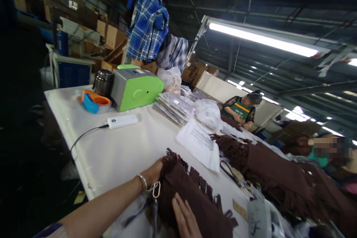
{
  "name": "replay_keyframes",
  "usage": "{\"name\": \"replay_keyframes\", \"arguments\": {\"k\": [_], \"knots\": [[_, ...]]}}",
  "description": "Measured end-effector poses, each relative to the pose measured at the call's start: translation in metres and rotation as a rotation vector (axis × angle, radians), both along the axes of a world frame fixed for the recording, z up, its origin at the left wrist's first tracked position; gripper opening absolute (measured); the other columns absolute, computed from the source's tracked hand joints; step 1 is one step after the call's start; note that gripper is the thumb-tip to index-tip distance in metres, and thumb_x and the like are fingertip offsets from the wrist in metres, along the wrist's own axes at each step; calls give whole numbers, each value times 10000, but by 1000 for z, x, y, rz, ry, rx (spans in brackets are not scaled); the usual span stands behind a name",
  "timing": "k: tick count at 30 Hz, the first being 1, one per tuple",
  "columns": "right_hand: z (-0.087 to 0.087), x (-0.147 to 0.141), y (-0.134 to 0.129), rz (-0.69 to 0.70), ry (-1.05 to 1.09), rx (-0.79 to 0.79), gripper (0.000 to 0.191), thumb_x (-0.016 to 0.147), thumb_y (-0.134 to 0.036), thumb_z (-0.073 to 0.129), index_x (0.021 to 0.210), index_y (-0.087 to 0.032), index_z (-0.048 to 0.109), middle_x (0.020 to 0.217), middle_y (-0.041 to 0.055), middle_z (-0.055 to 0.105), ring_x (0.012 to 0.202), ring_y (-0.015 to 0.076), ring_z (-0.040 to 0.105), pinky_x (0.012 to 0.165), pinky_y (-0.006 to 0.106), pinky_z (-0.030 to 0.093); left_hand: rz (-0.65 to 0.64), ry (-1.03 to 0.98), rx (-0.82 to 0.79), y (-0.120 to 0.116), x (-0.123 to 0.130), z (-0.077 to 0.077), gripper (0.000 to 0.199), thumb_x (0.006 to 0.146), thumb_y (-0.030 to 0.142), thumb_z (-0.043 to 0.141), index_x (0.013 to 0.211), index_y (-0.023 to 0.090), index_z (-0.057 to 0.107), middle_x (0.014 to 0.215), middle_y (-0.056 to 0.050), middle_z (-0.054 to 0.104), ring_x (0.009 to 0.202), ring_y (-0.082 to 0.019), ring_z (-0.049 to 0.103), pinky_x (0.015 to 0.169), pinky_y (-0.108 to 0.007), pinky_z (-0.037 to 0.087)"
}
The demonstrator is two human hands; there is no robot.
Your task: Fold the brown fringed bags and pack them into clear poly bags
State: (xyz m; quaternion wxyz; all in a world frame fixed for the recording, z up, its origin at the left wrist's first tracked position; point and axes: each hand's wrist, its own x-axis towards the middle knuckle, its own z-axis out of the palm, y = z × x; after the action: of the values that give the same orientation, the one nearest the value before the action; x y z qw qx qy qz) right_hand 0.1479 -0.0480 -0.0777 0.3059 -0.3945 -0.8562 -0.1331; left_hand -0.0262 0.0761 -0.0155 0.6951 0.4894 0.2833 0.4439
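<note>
A dark brown fringed bag [192, 197] lies on the white table in front of me, its fringe running along the far edge. My left hand [154, 172], with a silver bracelet at the wrist, grips the bag's upper left corner; its fingertips are hidden by the fringe. A pale metal clasp [156, 189] on a strap hangs at the bag's left side. My right hand [186, 216] rests on the bag's brown face with its fingers stretched out.
More brown fringed bags [270, 163] are piled on the right. Behind lie a white cloth [199, 143], stacked plastic packets [175, 108], a green-grey machine [136, 87], a steel flask [102, 82], tape dispenser [95, 100] and white power bank [122, 121]. A co-worker [240, 111] works across the table.
</note>
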Motion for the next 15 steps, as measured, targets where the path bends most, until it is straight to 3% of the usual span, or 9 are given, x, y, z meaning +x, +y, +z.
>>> {"name": "replay_keyframes", "arguments": {"k": [3, 6, 8, 9, 12, 15], "knots": [[-12, 24, -3, -62, -32, 85, 607, 928, -321, 520, 1499, -240, 329, 1245, 124, 649, 1097, 339, 641, 880, 504, 575, -64, 105, 99, -1, -4, 4, 573, 924, 619, 409, 1198, 160, 616, 1189, -107, 662, 1176, -280, 560, 1037, -430, 419], [-9, 32, -7, -16, -17, 120, 482, 901, -313, 562, 1368, -205, 519, 1229, 113, 663, 1108, 317, 641, 897, 460, 573, -117, 526, 535, -6, 8, -1, 677, 867, 622, 519, 1365, 164, 496, 1439, -127, 489, 1378, -306, 359, 1174, -447, 213], [0, 30, -12, -25, 73, 90, 365, 893, -253, 572, 1254, -211, 598, 1219, 93, 670, 1140, 285, 626, 932, 435, 555, -157, 871, 847, -13, 23, -7, 727, 899, 602, 471, 1440, 123, 392, 1524, -167, 351, 1437, -312, 244, 1195, -492, 95], [5, 29, -16, -46, 141, 55, 309, 891, -225, 575, 1196, -220, 623, 1202, 83, 675, 1151, 271, 620, 952, 429, 542, -178, 996, 924, -17, 30, -9, 717, 925, 579, 432, 1458, 105, 355, 1543, -178, 302, 1451, -307, 202, 1194, -507, 69], [20, 24, -28, -100, 357, -93, 174, 901, -178, 558, 1032, -237, 657, 1080, 67, 693, 1087, 225, 643, 948, 369, 543, -294, 1111, 923, -31, 45, -1, 636, 983, 487, 344, 1483, 98, 296, 1568, -166, 238, 1466, -270, 151, 1198, -488, 103], [26, 22, -34, -124, 512, -198, 143, 917, -169, 534, 943, -240, 655, 961, 56, 680, 977, 197, 661, 887, 315, 558, -442, 842, 786, -42, 38, 32, 558, 1009, 429, 293, 1486, 141, 301, 1567, -117, 274, 1453, -206, 219, 1200, -392, 170]]}}
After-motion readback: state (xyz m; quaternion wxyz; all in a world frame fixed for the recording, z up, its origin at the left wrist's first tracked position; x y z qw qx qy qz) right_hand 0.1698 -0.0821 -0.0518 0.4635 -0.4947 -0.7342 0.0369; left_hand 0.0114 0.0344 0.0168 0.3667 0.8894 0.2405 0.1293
